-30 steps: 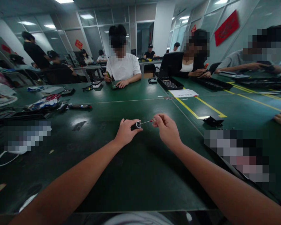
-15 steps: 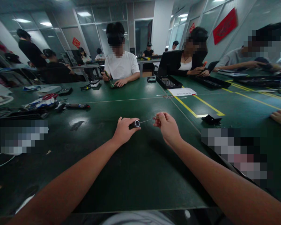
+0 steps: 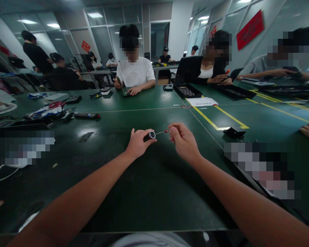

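Observation:
Between the thumb and fingers of my left hand (image 3: 138, 143) is a short black cylinder (image 3: 152, 134) with a pale ring round its open end, which faces right. My right hand (image 3: 183, 140) is closed on the handle of a thin screwdriver (image 3: 167, 130). Its slim metal shaft points left and reaches the ringed end of the cylinder. Whether the tip touches anything inside is too small to tell. Both hands are held above the green table (image 3: 154, 195).
Left lie a dark pen-shaped tool (image 3: 87, 116) and a pile of gloves and red-handled tools (image 3: 51, 109). A small black part (image 3: 234, 132) sits right, near yellow tape. Black trays (image 3: 187, 91) and a paper sheet (image 3: 202, 102) lie farther back. Co-workers sit across the table.
My right fingers have shifted and turned on the screwdriver handle, so more of its red end shows. The cylinder stays in my left hand. The whole view has moved slightly.

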### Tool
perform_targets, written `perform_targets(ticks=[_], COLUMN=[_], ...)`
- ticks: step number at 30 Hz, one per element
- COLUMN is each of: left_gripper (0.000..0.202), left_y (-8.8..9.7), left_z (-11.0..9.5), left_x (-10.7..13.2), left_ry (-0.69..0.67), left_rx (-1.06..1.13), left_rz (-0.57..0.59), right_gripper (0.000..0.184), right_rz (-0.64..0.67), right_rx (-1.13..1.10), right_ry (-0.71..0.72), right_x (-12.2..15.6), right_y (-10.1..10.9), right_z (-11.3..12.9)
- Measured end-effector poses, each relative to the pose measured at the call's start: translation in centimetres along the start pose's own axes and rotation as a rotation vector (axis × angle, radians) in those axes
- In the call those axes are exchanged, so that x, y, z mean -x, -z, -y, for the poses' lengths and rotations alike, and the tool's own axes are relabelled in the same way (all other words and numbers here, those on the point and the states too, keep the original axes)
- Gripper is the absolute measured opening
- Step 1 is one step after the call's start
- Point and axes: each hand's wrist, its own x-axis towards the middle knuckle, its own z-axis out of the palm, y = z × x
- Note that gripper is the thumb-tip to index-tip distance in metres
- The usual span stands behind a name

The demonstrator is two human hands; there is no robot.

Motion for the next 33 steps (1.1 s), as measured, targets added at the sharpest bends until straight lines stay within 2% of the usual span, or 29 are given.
perform_targets(ticks=[4,8,12,16,21,27,33], left_gripper=[0.032,0.029,0.034,0.038,0.041,0.042,0.04], left_y=[-0.1,-0.3,-0.3,-0.5,-0.4,-0.2,-0.3], left_z=[0.1,0.3,0.4,0.6,0.5,0.4,0.4], left_x=[0.0,0.0,-0.1,-0.1,0.0,0.0,0.0], left_ry=[0.008,-0.004,0.007,0.012,-0.011,0.013,-0.006], left_rx=[0.003,0.021,0.017,0.012,0.006,0.022,0.012], left_rz=[0.019,0.029,0.004,-0.024,-0.014,-0.035,-0.027], right_gripper=[0.021,0.036,0.028,0.023,0.031,0.018,0.032], right_rz=[0.077,-0.017,-0.064,-0.033,-0.014,-0.043,-0.04], right_rx=[0.01,0.117,0.203,0.24,0.284,0.261,0.275], right_ry=[0.017,0.054,0.038,0.073,0.131,0.098,0.098], right_x=[0.5,0.8,0.8,0.7,0.9,0.8,0.6], right_y=[-0.2,-0.6,-0.7,-0.6,-0.6,-0.6,-0.6], right_z=[0.5,1.0,1.1,1.1,1.2,1.0,1.0])
